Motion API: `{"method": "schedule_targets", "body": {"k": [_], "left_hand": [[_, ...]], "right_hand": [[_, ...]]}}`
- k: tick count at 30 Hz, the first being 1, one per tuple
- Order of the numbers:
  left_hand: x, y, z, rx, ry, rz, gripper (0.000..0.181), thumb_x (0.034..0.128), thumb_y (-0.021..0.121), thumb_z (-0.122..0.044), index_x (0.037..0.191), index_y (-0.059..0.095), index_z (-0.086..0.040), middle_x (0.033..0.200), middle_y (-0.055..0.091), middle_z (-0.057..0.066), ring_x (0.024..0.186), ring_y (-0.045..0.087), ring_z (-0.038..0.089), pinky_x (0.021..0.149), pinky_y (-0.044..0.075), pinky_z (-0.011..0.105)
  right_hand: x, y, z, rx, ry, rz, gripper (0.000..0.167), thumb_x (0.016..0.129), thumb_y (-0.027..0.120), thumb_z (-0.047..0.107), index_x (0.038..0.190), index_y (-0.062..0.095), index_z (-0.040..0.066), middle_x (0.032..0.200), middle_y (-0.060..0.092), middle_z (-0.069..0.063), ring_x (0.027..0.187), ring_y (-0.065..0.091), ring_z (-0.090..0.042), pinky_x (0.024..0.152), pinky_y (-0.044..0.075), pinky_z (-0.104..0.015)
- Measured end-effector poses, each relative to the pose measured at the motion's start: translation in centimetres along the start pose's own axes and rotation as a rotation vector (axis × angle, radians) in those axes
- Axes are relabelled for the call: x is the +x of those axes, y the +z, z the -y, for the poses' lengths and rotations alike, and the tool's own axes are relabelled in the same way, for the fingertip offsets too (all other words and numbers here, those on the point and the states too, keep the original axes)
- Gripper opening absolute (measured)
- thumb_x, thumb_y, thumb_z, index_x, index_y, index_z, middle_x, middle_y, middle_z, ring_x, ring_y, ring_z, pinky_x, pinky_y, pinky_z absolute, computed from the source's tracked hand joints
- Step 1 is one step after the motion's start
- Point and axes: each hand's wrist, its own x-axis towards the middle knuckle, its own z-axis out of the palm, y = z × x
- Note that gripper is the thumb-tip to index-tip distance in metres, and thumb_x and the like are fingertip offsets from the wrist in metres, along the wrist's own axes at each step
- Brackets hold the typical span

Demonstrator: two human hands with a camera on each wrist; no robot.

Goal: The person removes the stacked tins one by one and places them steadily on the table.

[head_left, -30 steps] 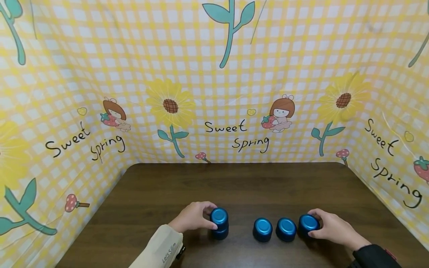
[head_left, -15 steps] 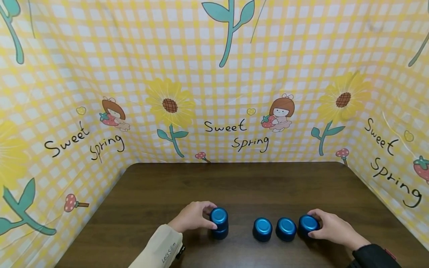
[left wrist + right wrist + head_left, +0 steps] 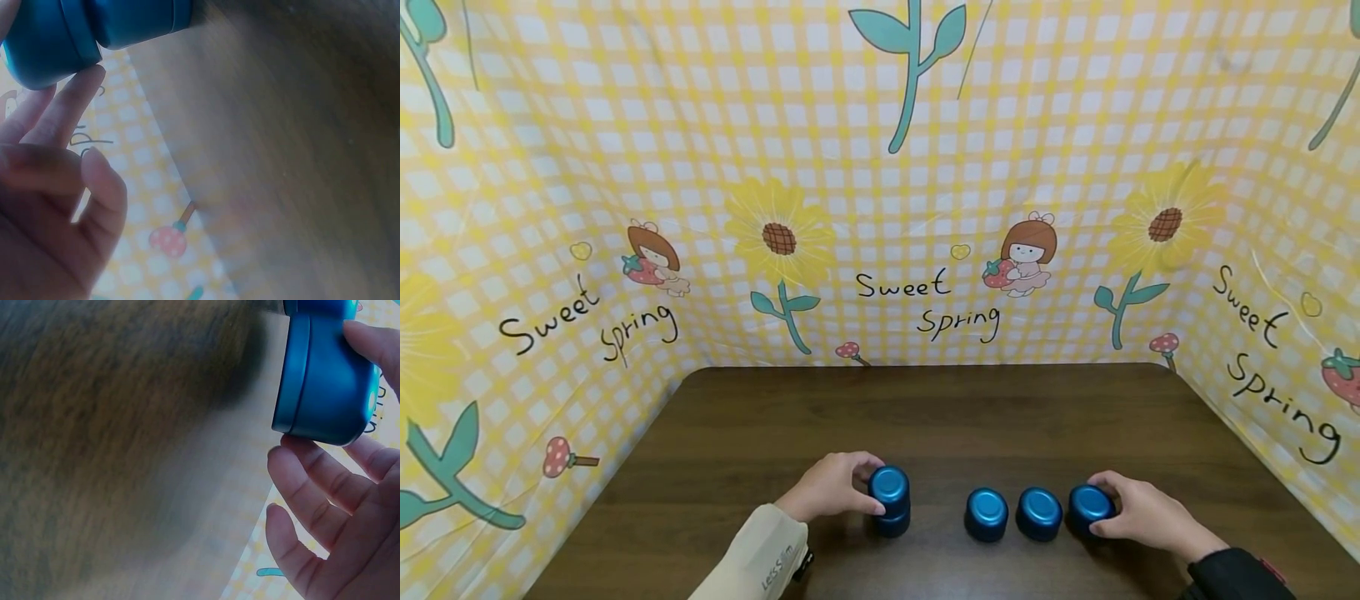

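Note:
Two small round blue metallic canisters are stacked left of the table's middle. My left hand (image 3: 833, 487) pinches the upper canister (image 3: 889, 486) between thumb and fingers; the lower canister (image 3: 892, 523) sits directly beneath it. In the left wrist view, the upper canister (image 3: 40, 47) has fingertips against its side. To the right, three similar canisters stand in a row: a left one (image 3: 987, 514), a middle one (image 3: 1040, 513) and a right one (image 3: 1090, 507). My right hand (image 3: 1150, 512) holds the right canister by its sides. In the right wrist view this canister (image 3: 331, 381) shows a seam near one end.
The dark brown wooden table (image 3: 925, 417) has rounded far corners. A yellow checked cloth (image 3: 895, 208) with flower prints and "Sweet Spring" lettering rises around its back and both sides. A gap separates the stack from the row.

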Motion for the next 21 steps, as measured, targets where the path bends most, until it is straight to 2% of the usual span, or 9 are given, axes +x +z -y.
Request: {"method": "schedule_targets", "body": {"k": [11, 21], "left_hand": [[-0.02, -0.15, -0.19, -0.033, -0.034, 0.013, 0.054, 0.0743, 0.083, -0.029, 0.118, 0.062, -0.006, 0.102, 0.068, 0.006, 0.093, 0.065, 0.023, 0.083, 0.051, 0.048], [-0.17, 0.01, -0.17, -0.020, -0.029, 0.011, 0.054, 0.0748, 0.083, -0.030, 0.119, 0.062, -0.006, 0.104, 0.069, 0.007, 0.095, 0.065, 0.023, 0.084, 0.050, 0.048]], "right_hand": [[-0.07, 0.07, -0.31, -0.012, -0.004, -0.006, 0.055, 0.074, 0.081, 0.027, 0.114, 0.057, -0.002, 0.097, 0.064, -0.006, 0.088, 0.060, -0.024, 0.070, 0.047, -0.039], [-0.11, 0.09, -0.27, -0.004, 0.018, 0.000, 0.055, 0.075, 0.081, 0.025, 0.115, 0.057, -0.003, 0.099, 0.064, -0.007, 0.089, 0.060, -0.024, 0.071, 0.048, -0.040]]}}
